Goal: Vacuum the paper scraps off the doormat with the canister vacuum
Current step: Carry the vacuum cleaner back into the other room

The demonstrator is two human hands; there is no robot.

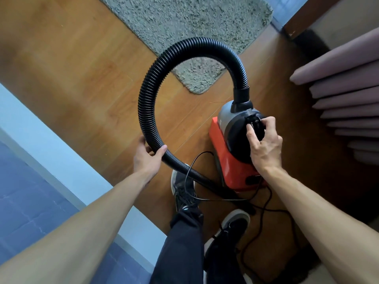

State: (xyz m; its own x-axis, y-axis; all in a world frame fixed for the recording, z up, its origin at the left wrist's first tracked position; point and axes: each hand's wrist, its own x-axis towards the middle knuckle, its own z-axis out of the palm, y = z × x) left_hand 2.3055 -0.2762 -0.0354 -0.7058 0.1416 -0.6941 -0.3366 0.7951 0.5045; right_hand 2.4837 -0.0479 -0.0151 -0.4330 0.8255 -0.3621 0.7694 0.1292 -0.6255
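A red and grey canister vacuum (227, 160) stands on the wooden floor. Its black ribbed hose (164, 64) arcs up from the top and loops down to the left. My left hand (148, 155) grips the hose low on the loop. My right hand (264, 144) rests on the vacuum's black top, fingers curled at the handle or switch (254, 121). The shaggy grey doormat (184, 23) lies beyond the hose. No paper scraps show on it from here.
A black power cord (266, 210) trails over the floor around my two dark shoes (184, 187). Pinkish curtain folds (344, 93) hang at the right. A pale wall edge (51, 152) runs along the left. A dark door frame (303, 19) stands at the top right.
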